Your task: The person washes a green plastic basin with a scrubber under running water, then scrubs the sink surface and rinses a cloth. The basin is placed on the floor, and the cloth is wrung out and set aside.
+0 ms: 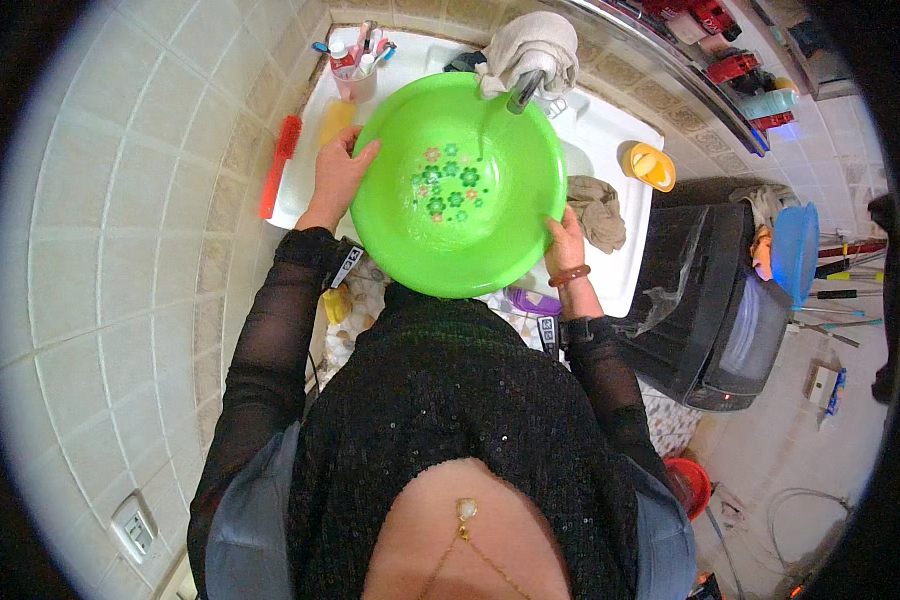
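Note:
A round green plastic basin [390,187] with printed flowers on its bottom sits over the white washbasin [624,277]. My left hand [343,171] grips its left rim, the thumb hooked inside. On the lower right, my right hand [566,238] holds the rim, with a bracelet at the wrist. A metal faucet [523,94] reaches over the basin's far edge. Draped over the faucet is a light towel [532,46]. A wet sheen shows inside the basin; how much water it holds I cannot tell. Beside my right hand lies a wrung brown cloth [598,214].
A red brush [279,169] lies along the left edge near a cup [356,86] of toothbrushes. An orange soap dish [651,166] sits at the right corner. A black washing machine [690,277] stands to the right, with a blue basin [795,255] beyond it. Tiled wall [142,225] borders the left.

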The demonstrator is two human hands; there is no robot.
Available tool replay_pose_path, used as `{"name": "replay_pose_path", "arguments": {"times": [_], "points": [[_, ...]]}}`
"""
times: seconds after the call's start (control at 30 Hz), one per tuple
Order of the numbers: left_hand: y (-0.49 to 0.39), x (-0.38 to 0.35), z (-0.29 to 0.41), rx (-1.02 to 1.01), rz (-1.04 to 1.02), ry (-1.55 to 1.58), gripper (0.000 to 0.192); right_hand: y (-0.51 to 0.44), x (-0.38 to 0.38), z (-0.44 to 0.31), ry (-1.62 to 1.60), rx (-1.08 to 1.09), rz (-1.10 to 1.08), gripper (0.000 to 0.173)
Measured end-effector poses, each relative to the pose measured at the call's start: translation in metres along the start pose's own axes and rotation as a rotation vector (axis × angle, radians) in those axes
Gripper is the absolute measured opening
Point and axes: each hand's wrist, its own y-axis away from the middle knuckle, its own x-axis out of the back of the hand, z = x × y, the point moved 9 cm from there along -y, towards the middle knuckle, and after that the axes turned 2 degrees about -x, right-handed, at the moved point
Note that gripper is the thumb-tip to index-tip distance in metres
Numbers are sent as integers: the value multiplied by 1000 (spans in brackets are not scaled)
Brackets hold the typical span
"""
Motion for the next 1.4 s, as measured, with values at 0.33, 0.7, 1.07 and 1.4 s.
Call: {"name": "replay_pose_path", "arguments": {"times": [0.33,0.7,1.07,1.4], "points": [[23,15,85,35,87,5,25,-4,-45,105,323,-495,-79,69],[33,-67,174,13,-318,240,45,-19,-110,133,292,-422,-409,60],[48,-97,196,96,-305,231,57,10,-151,94,513,-155,-843,46],[61,-71,201,23,-248,174,52,-20,-122,119,263,-447,-395,43]]}}
